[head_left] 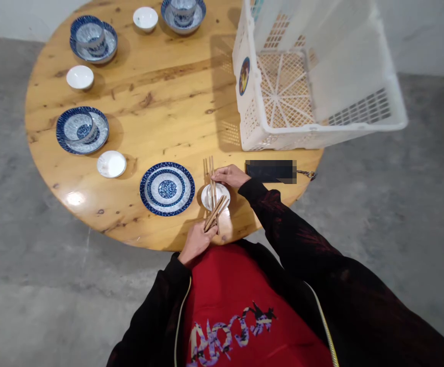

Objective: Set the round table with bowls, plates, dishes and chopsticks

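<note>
Near the table's front edge my left hand [200, 239] is closed around a bundle of wooden chopsticks [214, 214]. My right hand [231, 176] pinches the upper part of a pair of chopsticks [211, 173], which extends down over a small white bowl [206, 198] and crosses the bundle. The bowl stands on the table beneath the chopsticks, partly covered by them. Left of it lies a blue-and-white patterned plate [167, 189] with nothing on it.
A large white plastic basket [252, 125] stands at the back right of the round wooden table [176, 122]. A dark, partly pixelated object [263, 172] lies right of my right hand. Blue-patterned plates with bowls [82, 130] and small white bowls [111, 164] line the left side.
</note>
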Demonstrator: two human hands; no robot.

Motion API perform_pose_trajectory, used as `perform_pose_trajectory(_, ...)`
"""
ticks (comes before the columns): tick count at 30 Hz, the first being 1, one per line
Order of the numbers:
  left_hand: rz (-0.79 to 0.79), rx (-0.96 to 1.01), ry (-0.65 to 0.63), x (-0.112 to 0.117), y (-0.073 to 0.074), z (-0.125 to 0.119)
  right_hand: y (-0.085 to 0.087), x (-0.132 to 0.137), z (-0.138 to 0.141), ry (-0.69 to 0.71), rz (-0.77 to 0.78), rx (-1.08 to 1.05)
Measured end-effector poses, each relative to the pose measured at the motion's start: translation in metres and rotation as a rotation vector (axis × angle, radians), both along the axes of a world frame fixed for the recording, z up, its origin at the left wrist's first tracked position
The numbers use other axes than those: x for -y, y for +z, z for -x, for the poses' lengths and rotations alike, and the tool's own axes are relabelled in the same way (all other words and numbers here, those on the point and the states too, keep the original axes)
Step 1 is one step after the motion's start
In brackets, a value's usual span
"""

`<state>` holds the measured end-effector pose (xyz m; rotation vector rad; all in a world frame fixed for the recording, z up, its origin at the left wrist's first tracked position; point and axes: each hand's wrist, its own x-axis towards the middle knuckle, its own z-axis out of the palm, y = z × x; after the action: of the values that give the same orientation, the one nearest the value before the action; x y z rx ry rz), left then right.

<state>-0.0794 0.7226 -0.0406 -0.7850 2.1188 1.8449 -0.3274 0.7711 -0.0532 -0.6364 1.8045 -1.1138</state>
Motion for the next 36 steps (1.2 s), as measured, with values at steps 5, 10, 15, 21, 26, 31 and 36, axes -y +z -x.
perform_pose_trajectory(5,0.026,-0.025,-0.015,0.002,0.001,0.002,-0.001,0.0,0.0,-0.002,0.01,0.004)
perform_pose_trajectory(10,0.061,-0.017,-0.036,0.003,0.002,0.003,-0.003,0.0,0.0,0.001,0.022,-0.011)
perform_pose_trajectory(15,0.057,-0.005,-0.048,0.005,0.003,0.004,-0.002,0.0,0.0,0.002,0.012,-0.004)
perform_pose_trajectory(21,0.059,-0.006,-0.048,0.005,0.006,0.003,0.004,0.001,-0.002,-0.018,0.005,-0.007)
perform_pose_trajectory(26,0.072,0.002,-0.026,0.009,0.009,-0.002,0.006,-0.002,0.0,-0.118,-0.018,-0.02)
perform_pose_trajectory(31,0.062,-0.017,0.1,0.019,0.01,-0.018,0.011,-0.025,0.002,-0.306,-0.021,-0.124)
perform_pose_trajectory(36,0.066,0.006,0.234,0.027,0.012,-0.039,0.027,-0.061,-0.023,-0.445,0.03,-0.254)
